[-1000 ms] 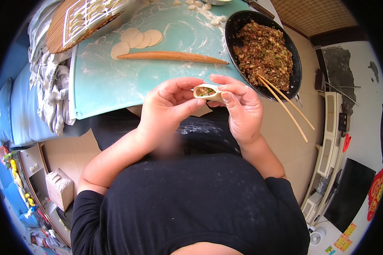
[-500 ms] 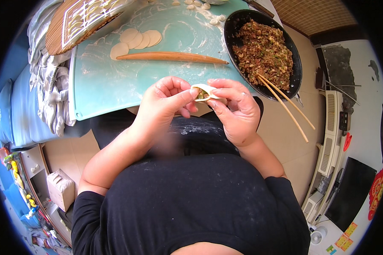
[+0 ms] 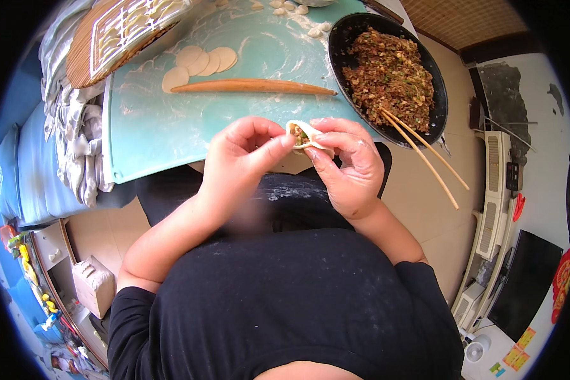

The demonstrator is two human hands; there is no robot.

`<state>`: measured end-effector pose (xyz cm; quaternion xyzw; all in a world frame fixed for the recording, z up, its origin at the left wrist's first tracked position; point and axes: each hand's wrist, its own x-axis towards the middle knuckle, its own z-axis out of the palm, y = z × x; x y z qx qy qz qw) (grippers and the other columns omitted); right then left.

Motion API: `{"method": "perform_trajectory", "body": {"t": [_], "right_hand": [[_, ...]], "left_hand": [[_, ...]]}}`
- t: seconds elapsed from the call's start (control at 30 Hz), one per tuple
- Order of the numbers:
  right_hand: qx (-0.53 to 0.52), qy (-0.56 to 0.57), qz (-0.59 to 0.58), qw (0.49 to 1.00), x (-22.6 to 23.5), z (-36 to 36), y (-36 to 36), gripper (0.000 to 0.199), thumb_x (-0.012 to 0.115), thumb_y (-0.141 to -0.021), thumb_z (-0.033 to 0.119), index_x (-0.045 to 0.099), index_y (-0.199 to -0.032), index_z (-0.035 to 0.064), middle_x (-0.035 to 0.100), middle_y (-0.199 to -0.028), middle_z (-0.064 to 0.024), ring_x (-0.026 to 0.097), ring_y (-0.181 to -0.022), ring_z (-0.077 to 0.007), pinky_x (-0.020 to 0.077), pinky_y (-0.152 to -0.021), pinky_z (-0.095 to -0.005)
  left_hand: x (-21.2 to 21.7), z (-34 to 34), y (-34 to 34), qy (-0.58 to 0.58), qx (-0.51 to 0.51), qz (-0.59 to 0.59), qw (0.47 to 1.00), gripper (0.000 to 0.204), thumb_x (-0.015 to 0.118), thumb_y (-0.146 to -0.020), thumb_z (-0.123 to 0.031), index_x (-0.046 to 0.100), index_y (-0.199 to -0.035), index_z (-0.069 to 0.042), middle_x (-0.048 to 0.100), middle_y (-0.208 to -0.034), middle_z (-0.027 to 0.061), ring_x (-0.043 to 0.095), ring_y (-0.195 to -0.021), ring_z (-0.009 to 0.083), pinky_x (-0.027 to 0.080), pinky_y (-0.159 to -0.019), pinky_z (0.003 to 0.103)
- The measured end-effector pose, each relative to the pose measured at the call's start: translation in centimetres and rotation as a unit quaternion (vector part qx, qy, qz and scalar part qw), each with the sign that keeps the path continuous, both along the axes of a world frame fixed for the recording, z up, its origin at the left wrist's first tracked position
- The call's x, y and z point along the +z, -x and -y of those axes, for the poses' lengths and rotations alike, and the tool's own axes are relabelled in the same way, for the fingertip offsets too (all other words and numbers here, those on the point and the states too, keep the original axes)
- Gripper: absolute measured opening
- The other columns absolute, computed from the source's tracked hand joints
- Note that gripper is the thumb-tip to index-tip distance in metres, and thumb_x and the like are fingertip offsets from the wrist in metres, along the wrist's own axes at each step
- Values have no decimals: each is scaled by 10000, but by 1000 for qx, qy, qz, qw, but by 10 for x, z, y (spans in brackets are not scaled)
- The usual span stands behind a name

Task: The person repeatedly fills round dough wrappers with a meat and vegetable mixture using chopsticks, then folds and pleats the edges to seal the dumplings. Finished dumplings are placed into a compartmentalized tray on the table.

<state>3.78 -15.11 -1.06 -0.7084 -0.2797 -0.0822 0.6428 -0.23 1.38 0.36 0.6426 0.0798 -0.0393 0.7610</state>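
A half-folded dumpling (image 3: 310, 132) is held up between my two hands, just off the near edge of the floured board. Its pale wrapper is partly pinched together, and brown-green filling shows through the gap facing left. My right hand (image 3: 354, 166) grips the folded end between thumb and fingers. At the gap, my left hand (image 3: 244, 147) has its fingers curled and its thumb tip against the wrapper's rim. Beyond the hands, a wooden rolling pin (image 3: 253, 86) lies across the board, with several round wrappers (image 3: 175, 78) overlapping behind it.
A black pan (image 3: 442, 95) of minced filling stands at the right, with chopsticks (image 3: 424, 156) resting over its near rim. Filled dumplings sit on a white rack on a woven tray (image 3: 79, 62) at the far left. Dough pieces (image 3: 315, 31) lie at the back of the turquoise board (image 3: 152, 139).
The dumpling's gap has turned more toward the left and shows more filling. My left thumb and fingers have loosened and drawn slightly away from the rim; my right hand keeps its grip.
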Motion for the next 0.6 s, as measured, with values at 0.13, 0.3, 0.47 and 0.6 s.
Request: {"method": "perform_trajectory", "body": {"t": [0.13, 0.3, 0.47, 0.6], "right_hand": [[4, -3, -2, 1000, -1, 1, 0, 211, 658, -728, -55, 581, -905, 31, 565, -1006, -122, 567, -871, -173, 474, -718, -253], [38, 8, -3, 999, -2, 4, 1, 232, 623, -752, -86, 551, -943, 26, 509, -1082, -128, 541, -930, -161, 456, -763, -245], [40, 10, 26, 999, -3, 3, 1, 240, 627, -738, -97, 550, -931, 21, 508, -1072, -131, 543, -934, -175, 465, -757, -253], [50, 27, 34, 998, -3, 5, 1, 243, 630, -730, -105, 550, -923, 21, 507, -1071, -136, 543, -943, -182, 472, -763, -260]], "left_hand": [[1, 2, 1, -155, 14, 102, 982, 213, 690, -732, -6, 591, -921, -13, 599, -815, 15, 548, -690, 69, 450, -615, 197], [5, 5, -2, -253, 51, 189, 947, 144, 694, -705, 6, 620, -825, -20, 598, -804, 41, 559, -676, 103, 451, -572, 213], [3, 4, -2, -252, 58, 231, 938, 113, 686, -681, 40, 622, -755, -16, 589, -793, 48, 556, -694, 127, 444, -582, 220], [6, 0, -3, -264, 26, 229, 937, 125, 685, -674, 54, 619, -758, -12, 583, -790, 50, 548, -702, 118, 446, -589, 221]]}}
